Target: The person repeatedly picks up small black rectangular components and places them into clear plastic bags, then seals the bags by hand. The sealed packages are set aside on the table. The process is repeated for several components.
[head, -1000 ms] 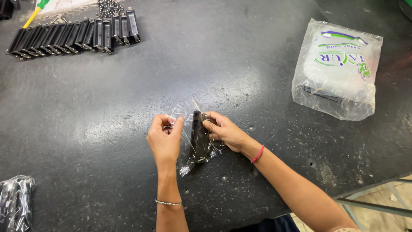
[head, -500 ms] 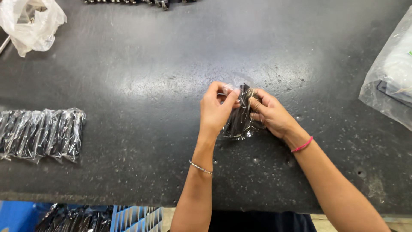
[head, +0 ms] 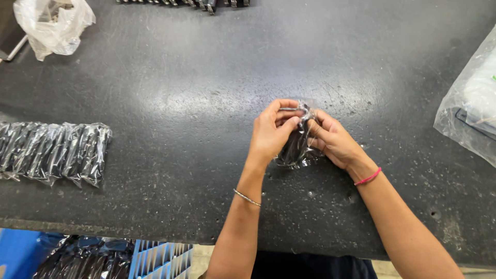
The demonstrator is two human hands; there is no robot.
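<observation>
Right at the middle of the dark speckled worktop [head: 170, 77], both hands meet over a small clear crinkly plastic sleeve with a slim black object inside [head: 295, 149]. The left hand [head: 273, 133] pinches the sleeve's far end, its thumb and curled fingers [head: 287, 124] pressed onto the film, while the right hand [head: 335, 139] grips the same end from the right side, fingertips touching the plastic. The sleeve lies between the two palms, its near end resting on the worktop and poking out just below the left thumb.

Much of the black object is covered by the fingers, so its exact shape is hard to make out; only a dark, glossy length shows through the wrinkled film. A thin metal bangle [head: 247, 197] circles the left wrist and a pink cord bracelet [head: 368, 177] the right.

At the left edge lies a row of similar black pieces wrapped in shiny clear plastic [head: 57, 152], side by side, cut off by the frame. A crumpled whitish plastic bag [head: 54, 26] sits at the far left corner. A large translucent bag with a pale packet inside [head: 473, 106] is cut off on the right. Along the far edge, a line of unwrapped black pieces [head: 206, 4] barely shows. Below the near table edge, a blue slotted crate [head: 160, 257] holds more dark wrapped items.
</observation>
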